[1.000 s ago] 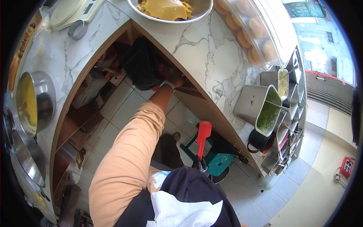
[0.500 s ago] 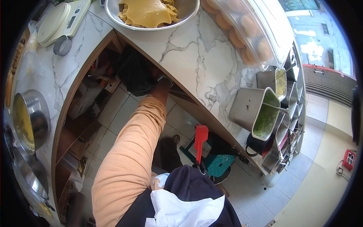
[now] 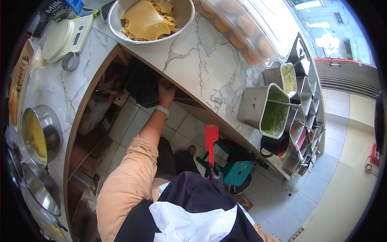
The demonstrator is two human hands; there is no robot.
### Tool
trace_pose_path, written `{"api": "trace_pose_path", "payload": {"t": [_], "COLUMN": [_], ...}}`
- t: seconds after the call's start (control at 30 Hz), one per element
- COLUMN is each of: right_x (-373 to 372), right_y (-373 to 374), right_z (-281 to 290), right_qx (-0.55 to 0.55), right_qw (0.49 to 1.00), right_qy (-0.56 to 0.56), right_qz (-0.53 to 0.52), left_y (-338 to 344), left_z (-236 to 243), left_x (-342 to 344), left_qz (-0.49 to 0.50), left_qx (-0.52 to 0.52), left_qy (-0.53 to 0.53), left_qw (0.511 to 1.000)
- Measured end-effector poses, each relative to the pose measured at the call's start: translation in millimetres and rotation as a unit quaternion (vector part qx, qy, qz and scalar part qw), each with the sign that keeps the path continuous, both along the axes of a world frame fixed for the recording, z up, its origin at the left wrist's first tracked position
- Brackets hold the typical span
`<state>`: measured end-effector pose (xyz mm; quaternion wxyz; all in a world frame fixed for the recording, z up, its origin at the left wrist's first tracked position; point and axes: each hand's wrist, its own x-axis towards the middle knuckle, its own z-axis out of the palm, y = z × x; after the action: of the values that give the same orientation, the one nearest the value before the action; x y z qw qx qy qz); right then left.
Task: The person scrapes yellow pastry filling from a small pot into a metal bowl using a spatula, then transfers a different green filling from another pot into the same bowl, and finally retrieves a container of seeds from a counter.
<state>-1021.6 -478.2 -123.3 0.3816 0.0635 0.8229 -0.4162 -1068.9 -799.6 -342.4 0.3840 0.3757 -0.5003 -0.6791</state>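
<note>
My left hand [image 3: 165, 90], with a pale band at the wrist, reaches under the counter and touches a black bag [image 3: 140, 84]; its fingertips are in shadow against the bag, so their grip is unclear. My right hand [image 3: 214, 174], in a black glove, is closed on the handle of a red spatula [image 3: 210, 139], held head-up near my dark apron. A teal plastic step stool [image 3: 238, 177] stands on the floor just beyond that hand.
The marble counter [image 3: 209, 68] forms a corner with a bowl of yellow cheese-like slices [image 3: 145, 22], a scale [image 3: 58, 40], steel bowls [image 3: 52, 133], a clear box of buns [image 3: 246, 36] and several steel containers [image 3: 248, 109]. Below are wooden shelves [image 3: 82, 149] and a tiled floor.
My left arm has pulled slightly back, showing more forearm and the wrist band, while the hand stays at the bag. The view has shifted, so more of the left counter shows.
</note>
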Motion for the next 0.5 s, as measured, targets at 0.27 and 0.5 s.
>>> {"api": "trace_pose_path", "payload": {"t": [0.27,0.5], "right_x": [-21.4,-20.0], "right_y": [-33.2,-115.4], "right_z": [-12.2,28.8], "right_qx": [-0.114,-0.160], "right_qw": [0.971,0.939], "right_qy": [0.089,-0.058], "right_qz": [0.188,0.298], "left_y": [50.3,78.1], "left_z": [133.7,185.7], "left_x": [142.0,192.4], "left_qz": [0.094,0.018], "left_qx": [0.507,0.474], "left_qy": [0.319,0.314], "left_qw": [0.795,0.822]}}
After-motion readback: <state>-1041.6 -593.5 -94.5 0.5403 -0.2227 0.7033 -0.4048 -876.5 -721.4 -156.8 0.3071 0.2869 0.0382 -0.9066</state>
